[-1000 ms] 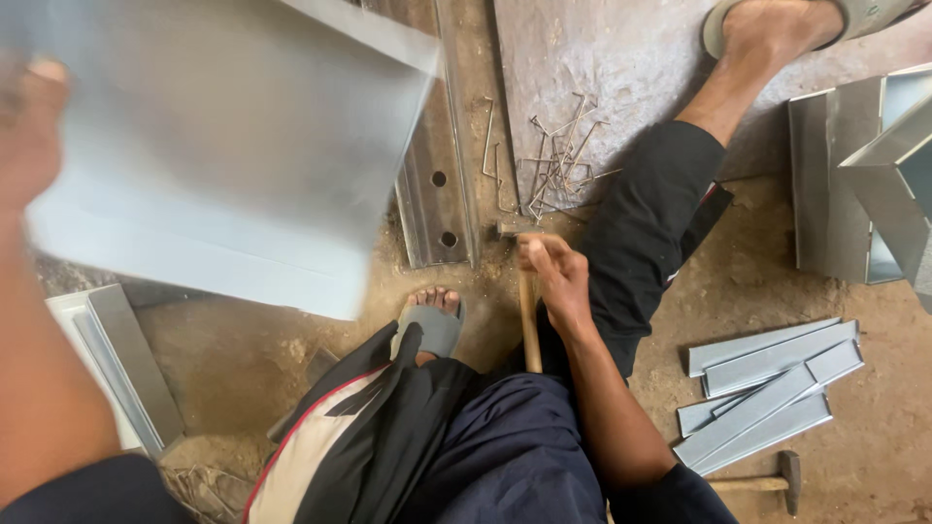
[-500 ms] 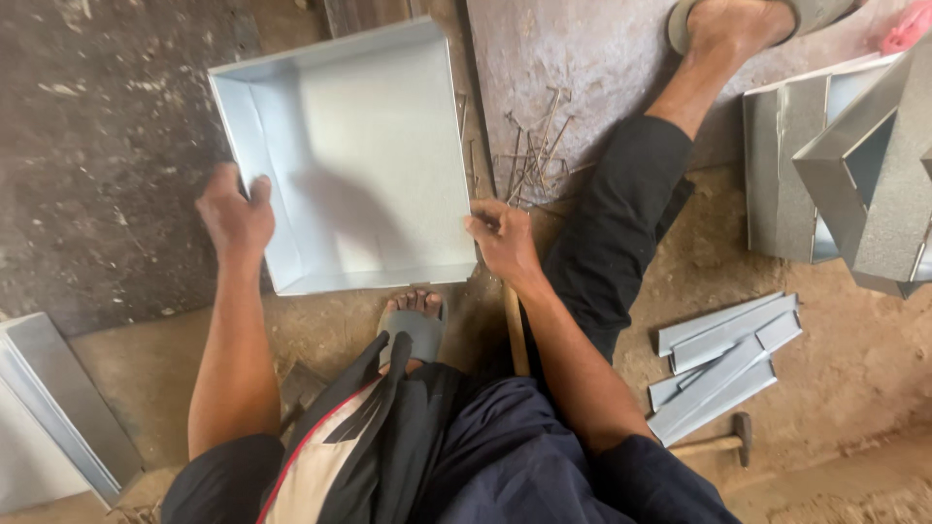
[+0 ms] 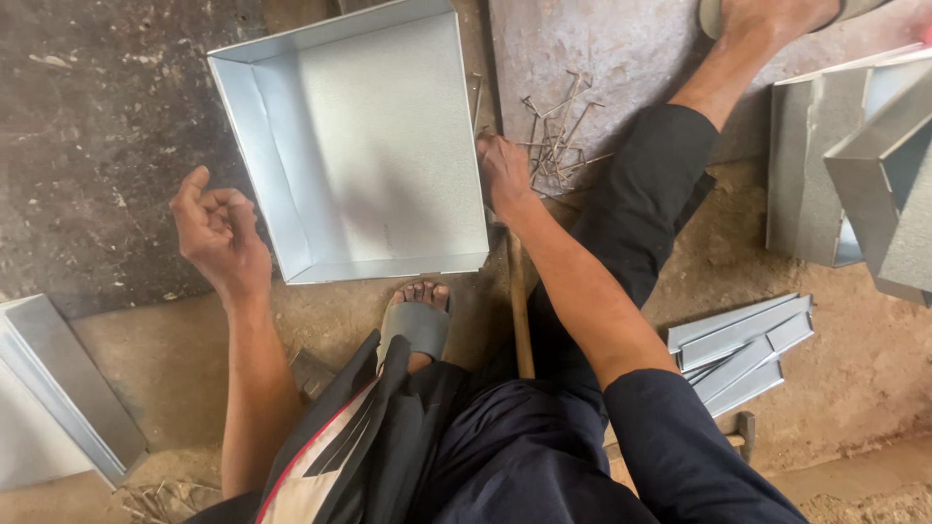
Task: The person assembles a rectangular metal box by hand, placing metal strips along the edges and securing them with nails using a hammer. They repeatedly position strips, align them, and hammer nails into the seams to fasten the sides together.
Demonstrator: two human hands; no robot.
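Your sheet-metal tray [image 3: 379, 155] lies open side up on the floor [image 3: 107, 126] right ahead of you, its folded walls standing on all four sides, so the inside is bare and easy to get at. Your right hand [image 3: 505, 175] rests at the tray's right wall, near the near corner, fingers curled down against the edge; whether they pinch the metal or only press beside it, I cannot tell from here. Just right of the tray, touching distance from that hand, lies a loose pile of thin metal pins [image 3: 558, 141], handy for that side. Your left hand [image 3: 221, 233] hovers left of the tray's near left corner, palm turned up, fingers loosely half-curled, holding nothing and clear of the metal. Your sandalled foot [image 3: 416, 325] sits just below the tray's near wall, close enough to act as a stop if the tray slides toward you. A wooden handle [image 3: 520, 311] runs from below the tray's near right corner back toward your lap, under your right forearm. Well right of the tray lies a stack of flat metal strips [image 3: 743, 349], and further folded metal pieces [image 3: 854, 165] stand beyond them; another folded sheet [image 3: 58, 388] lies well to the tray's lower left.
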